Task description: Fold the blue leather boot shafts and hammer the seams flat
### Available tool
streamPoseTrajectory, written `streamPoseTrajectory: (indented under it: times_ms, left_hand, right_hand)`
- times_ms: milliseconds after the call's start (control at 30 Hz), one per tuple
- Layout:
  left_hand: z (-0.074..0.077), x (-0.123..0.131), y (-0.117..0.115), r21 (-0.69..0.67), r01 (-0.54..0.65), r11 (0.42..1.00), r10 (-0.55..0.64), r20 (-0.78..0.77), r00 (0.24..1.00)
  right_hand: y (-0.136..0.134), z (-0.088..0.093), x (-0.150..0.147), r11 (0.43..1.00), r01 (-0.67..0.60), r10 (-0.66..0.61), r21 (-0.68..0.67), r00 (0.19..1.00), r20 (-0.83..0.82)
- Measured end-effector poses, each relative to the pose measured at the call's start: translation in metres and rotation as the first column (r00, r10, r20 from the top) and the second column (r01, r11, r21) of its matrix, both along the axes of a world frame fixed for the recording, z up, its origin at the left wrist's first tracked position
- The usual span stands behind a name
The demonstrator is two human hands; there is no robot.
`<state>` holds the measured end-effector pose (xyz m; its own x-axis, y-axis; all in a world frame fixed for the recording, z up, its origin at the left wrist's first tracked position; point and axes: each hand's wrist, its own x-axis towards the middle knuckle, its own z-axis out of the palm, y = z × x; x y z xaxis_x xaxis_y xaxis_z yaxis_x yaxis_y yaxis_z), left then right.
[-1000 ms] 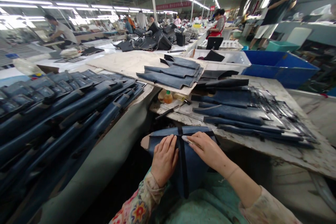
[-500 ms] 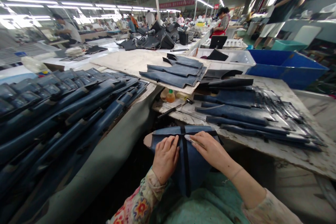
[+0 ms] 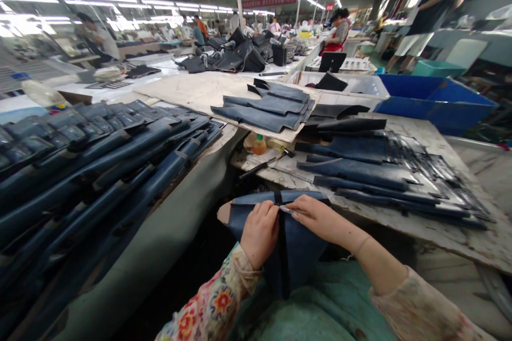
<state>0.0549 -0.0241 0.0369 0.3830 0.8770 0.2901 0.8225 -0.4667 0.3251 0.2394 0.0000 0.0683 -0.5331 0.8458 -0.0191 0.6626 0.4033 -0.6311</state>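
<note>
A blue leather-like piece (image 3: 302, 242) rests over my lap, crossed by a long black strip (image 3: 283, 256) and another dark band near its far edge. My left hand (image 3: 260, 232) is closed on it, fingertips bunched where the strips cross; what they pinch is hidden. My right hand (image 3: 322, 218) grips a small, pale, flat tool (image 3: 286, 209), whose tip points at that crossing, close by the left fingertips. At the left end of the piece a bare tan tip (image 3: 224, 212) shows.
Blue panels (image 3: 360, 173) lie overlapped on the right table, and long rolled ones (image 3: 120, 165) cover the left table. A hammer (image 3: 268, 164) and an orange bottle (image 3: 259, 145) sit beyond my hands. Further back are a blue bin (image 3: 440, 98) and several people.
My left fingers, flatter on the piece before, have curled together and moved slightly right to the strip crossing. The right hand has shifted only a little, still with the tool.
</note>
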Motion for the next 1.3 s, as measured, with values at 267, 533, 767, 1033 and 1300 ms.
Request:
streamPoseTrajectory:
  times_ms: [267, 533, 767, 1033, 1300]
  left_hand:
    - [-0.005, -0.006, -0.003, 0.010, 0.070, 0.997, -0.069, -0.116, 0.991]
    - [-0.003, -0.005, 0.000, -0.008, 0.037, 0.999, -0.038, -0.154, 0.987]
    - [0.004, -0.002, 0.003, -0.049, 0.062, 0.997, -0.068, -0.133, 0.989]
    - [0.002, -0.018, -0.002, -0.013, 0.056, 0.998, -0.057, -0.104, 0.993]
    - [-0.005, -0.036, -0.009, 0.057, -0.018, 0.998, 0.026, -0.141, 0.990]
  right_hand:
    - [-0.026, -0.016, -0.015, 0.954, 0.099, -0.133, 0.283, 0.986, 0.103]
    - [-0.026, -0.021, -0.033, 0.895, 0.165, -0.263, 0.415, 0.946, 0.190]
    - [-0.017, -0.022, -0.034, 0.871, 0.111, -0.281, 0.478, 0.911, 0.301]
    - [-0.030, -0.022, -0.018, 0.821, 0.093, -0.329, 0.564, 0.883, 0.333]
    - [-0.020, -0.003, -0.021, 0.897, 0.075, -0.167, 0.435, 0.970, 0.177]
